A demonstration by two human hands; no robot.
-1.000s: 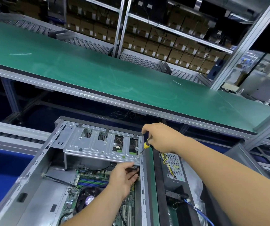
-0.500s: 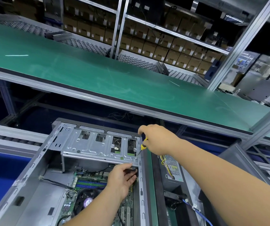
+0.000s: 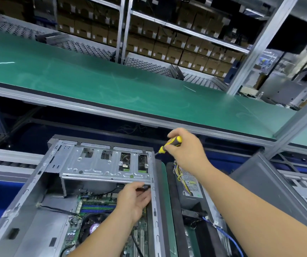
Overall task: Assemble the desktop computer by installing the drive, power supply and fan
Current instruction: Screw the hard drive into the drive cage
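My right hand is closed around the yellow-and-black screwdriver, its tip at the far right corner of the open computer case, while my left hand reaches under the metal drive cage, fingers loosely curled, gripping something I cannot make out.

2 bare forearms, left hand and right hand, ungloved, sleeveless.

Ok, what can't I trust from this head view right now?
- Head view: screwdriver tip, motion-blurred at the case edge; no screw visible.
- Head view: what the left hand touches under the drive cage, hidden by fingers.
- Head view: power supply label, too small.
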